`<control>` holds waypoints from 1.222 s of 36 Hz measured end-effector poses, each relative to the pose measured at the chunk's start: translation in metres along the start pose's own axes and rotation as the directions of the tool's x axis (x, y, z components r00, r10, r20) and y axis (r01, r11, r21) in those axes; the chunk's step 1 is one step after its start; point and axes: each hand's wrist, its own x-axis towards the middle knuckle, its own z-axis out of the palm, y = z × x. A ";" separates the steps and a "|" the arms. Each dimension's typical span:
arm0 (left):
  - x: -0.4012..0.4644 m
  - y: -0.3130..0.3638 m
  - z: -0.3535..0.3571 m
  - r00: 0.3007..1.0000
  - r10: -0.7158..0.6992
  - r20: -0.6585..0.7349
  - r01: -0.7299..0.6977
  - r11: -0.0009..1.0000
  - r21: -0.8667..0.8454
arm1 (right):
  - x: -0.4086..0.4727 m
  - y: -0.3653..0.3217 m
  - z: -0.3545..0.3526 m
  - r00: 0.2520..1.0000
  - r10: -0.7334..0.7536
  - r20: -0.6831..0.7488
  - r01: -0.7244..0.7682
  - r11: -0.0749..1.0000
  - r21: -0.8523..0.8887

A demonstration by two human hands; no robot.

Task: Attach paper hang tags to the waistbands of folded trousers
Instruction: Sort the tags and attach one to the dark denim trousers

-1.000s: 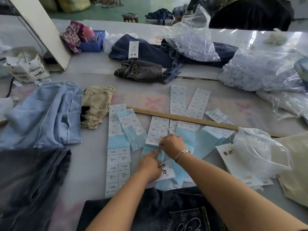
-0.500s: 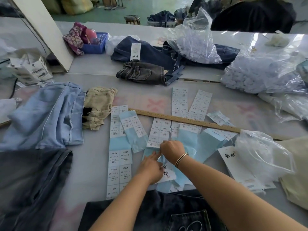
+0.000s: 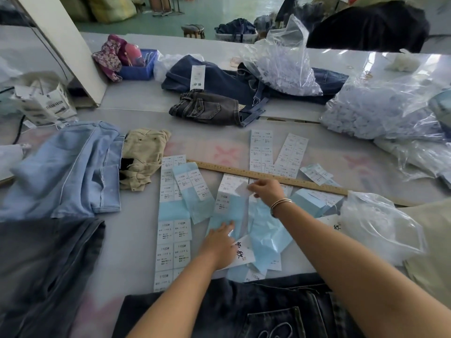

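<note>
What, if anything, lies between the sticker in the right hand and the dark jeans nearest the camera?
The right hand pinches a small white sticker near the ruler. Between it and the dark jeans lie blue backing sheets, a handwritten tag and the left hand.

Dark denim folded trousers (image 3: 244,311) lie flat at the near edge of the surface, a stitched back pocket facing up. Just beyond them, a white paper hang tag with black handwritten characters (image 3: 242,254) lies flat among pale-blue backing sheets carrying white printed size stickers (image 3: 173,237), spread toward the surface's middle.
</note>
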 end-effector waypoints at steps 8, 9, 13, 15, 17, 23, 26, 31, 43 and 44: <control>-0.020 0.007 -0.026 0.988 -0.103 -0.112 0.001 0.741 -0.672 | -0.072 -0.011 -0.054 0.990 -0.004 -0.143 0.103 0.719 0.687; -0.024 0.012 -0.029 0.983 -0.113 -0.144 -0.025 0.697 -0.717 | -0.086 -0.006 -0.056 0.988 -0.036 -0.153 0.129 0.738 0.662; -0.047 0.034 -0.034 0.974 -0.119 -0.194 -0.062 0.682 -0.729 | -0.145 0.014 -0.054 0.955 -0.239 -0.176 0.286 0.900 0.330; -0.061 0.043 -0.033 0.954 -0.141 -0.264 -0.099 0.682 -0.724 | -0.172 0.024 -0.050 0.896 -0.392 -0.207 0.423 0.896 0.135; -0.077 0.054 -0.032 0.936 -0.235 -0.262 -0.100 0.537 -0.838 | -0.193 0.031 -0.046 0.831 -0.505 -0.234 0.522 0.853 0.016; -0.115 0.096 -0.031 0.980 -0.143 0.137 0.102 -0.225 -0.969 | -0.231 0.042 -0.045 0.687 -0.702 -0.188 0.665 0.712 -0.226; -0.121 0.109 -0.028 0.985 -0.031 0.167 0.151 -0.294 -0.944 | -0.238 0.044 -0.050 0.646 -0.732 -0.217 0.689 0.681 -0.247; -0.128 0.125 -0.022 0.981 0.038 0.188 0.190 -0.299 -0.935 | -0.243 0.051 -0.059 0.620 -0.758 -0.204 0.678 0.648 -0.348; -0.120 0.146 -0.005 0.966 -0.087 0.244 0.222 -0.205 -0.953 | -0.260 0.093 -0.103 0.667 -0.696 0.268 0.663 0.389 -0.640; -0.118 0.146 -0.004 0.965 -0.107 0.238 0.213 -0.202 -0.956 | -0.256 0.098 -0.110 0.679 -0.691 0.250 0.681 0.465 -0.565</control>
